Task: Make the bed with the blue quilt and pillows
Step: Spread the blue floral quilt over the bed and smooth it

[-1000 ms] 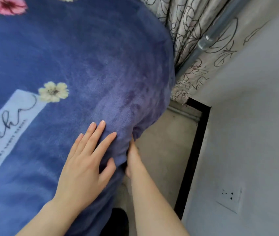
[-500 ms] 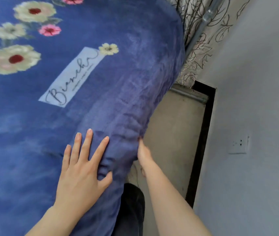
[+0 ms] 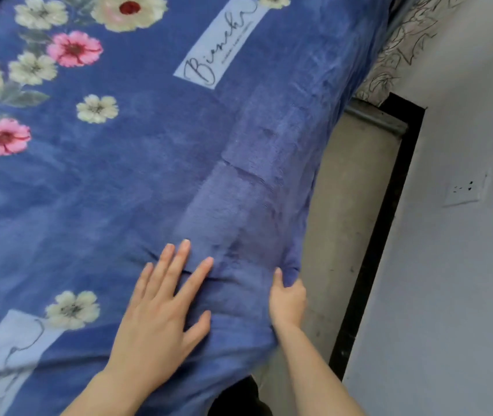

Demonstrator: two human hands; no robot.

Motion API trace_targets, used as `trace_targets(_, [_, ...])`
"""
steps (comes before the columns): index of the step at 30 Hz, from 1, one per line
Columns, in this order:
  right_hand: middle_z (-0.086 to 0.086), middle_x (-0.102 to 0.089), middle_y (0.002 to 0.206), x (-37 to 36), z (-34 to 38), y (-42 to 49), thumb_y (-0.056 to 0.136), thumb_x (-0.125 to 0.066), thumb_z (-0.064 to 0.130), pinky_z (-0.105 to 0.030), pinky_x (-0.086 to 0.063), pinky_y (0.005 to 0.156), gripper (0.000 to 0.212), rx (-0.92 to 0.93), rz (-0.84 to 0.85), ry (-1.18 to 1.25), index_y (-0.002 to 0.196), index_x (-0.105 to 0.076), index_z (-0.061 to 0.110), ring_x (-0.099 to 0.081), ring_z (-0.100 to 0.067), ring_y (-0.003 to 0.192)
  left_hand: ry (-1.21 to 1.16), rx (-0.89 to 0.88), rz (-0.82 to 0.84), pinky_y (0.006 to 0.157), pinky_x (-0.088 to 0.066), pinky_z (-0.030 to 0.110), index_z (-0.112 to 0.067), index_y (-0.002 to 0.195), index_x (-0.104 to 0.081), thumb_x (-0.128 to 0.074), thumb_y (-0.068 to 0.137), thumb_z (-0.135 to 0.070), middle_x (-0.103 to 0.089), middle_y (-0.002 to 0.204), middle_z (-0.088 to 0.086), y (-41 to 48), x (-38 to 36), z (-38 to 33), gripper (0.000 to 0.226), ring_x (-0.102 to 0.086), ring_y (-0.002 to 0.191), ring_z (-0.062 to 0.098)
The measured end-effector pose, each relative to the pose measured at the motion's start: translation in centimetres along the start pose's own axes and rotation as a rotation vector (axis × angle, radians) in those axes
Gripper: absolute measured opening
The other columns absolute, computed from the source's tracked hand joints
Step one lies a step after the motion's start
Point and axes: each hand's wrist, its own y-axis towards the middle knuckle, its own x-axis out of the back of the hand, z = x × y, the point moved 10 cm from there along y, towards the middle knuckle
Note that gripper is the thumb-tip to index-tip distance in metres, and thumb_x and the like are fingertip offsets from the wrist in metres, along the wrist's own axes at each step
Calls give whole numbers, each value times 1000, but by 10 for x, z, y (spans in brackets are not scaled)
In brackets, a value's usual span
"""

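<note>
Quilt point(image 3: 149, 175) spread over bed, right edge hanging near wall point(image 3: 449, 265). L hand point(image 3: 161, 316) flat, fingers straight, pressing quilt top. R hand point(image 3: 287, 298) grips quilt's right edge, thumb on top.

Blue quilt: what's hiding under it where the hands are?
Nothing under the blue quilt shows; it covers everything there. The left hand lies flat on top. The right hand grips its edge, fingers tucked underneath, hidden.
</note>
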Motion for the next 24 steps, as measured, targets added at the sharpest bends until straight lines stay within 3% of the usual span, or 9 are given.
trace_targets(3, [-22,-59,124,-7,-2,-2,98,-36,48,-44,-43,95,50,66,65,-443,120,-50,6,-55,-39,117,37,-110,2,118,-11,42,-29,143,-45,-50,72,-41,-22,160,11,-21,-8,-10,72,-17,148,28])
trace_targets(5, [-20,-52,133,-33,9,-12,98,-33,47,-49,-38,101,51,186,174,-532,127,-46,7,-47,-38,125,46,-134,-14,117,-11,43,-29,139,-50,-53,72,-36,-24,159,11,-39,-12,-10,68,-19,147,29])
trace_targets(8, [-22,-49,139,-75,-14,-74,101,-33,33,-43,-38,102,44,258,390,-321,133,-45,7,-46,-38,126,64,-225,37,115,-16,45,-24,126,-63,-62,65,-26,-32,156,10,-98,-29,-9,61,-23,145,29])
trace_targets(10, [-17,-53,138,-87,-55,-116,102,-35,29,-36,-40,99,41,197,442,-120,134,-49,10,-51,-33,123,48,-307,79,115,-14,45,-18,111,-72,-48,68,-22,-44,149,10,-153,-50,-11,49,-28,142,29])
trace_targets(14, [-5,-60,108,-103,-137,-198,82,-43,43,-34,-45,84,37,-6,517,-4,107,-61,22,-52,-22,94,216,-412,330,119,-2,42,-10,79,-80,-36,70,-20,-70,119,9,-294,-123,14,46,-51,126,27])
trace_targets(17, [-3,-62,101,-110,-179,-246,94,-51,28,-33,-47,79,15,-51,581,-18,106,-60,26,-54,-20,88,242,-413,533,120,-2,43,-18,59,-79,-40,64,-25,-77,95,5,-378,-161,39,39,-72,99,20])
trace_targets(19, [-1,-62,92,-119,-202,-275,96,-52,27,-30,-44,68,13,-95,631,7,106,-55,33,-53,-20,80,129,-299,643,113,-21,36,-26,56,-76,-55,45,-38,-78,86,-4,-429,-177,58,27,-74,90,15])
trace_targets(21, [-2,-60,91,-122,-214,-296,94,-54,29,-29,-44,66,20,-76,655,-24,114,-53,33,-54,-19,78,-108,-94,679,103,-29,27,-34,66,-77,-59,36,-36,-76,85,-15,-461,-183,68,35,-72,91,9])
trace_targets(24, [-5,-59,91,-125,-223,-330,92,-58,27,-29,-43,63,23,-9,691,-86,114,-59,21,-54,-19,74,-593,464,568,88,-39,17,-33,94,-75,-61,73,-21,-73,92,-12,-501,-177,94,28,-66,96,9])
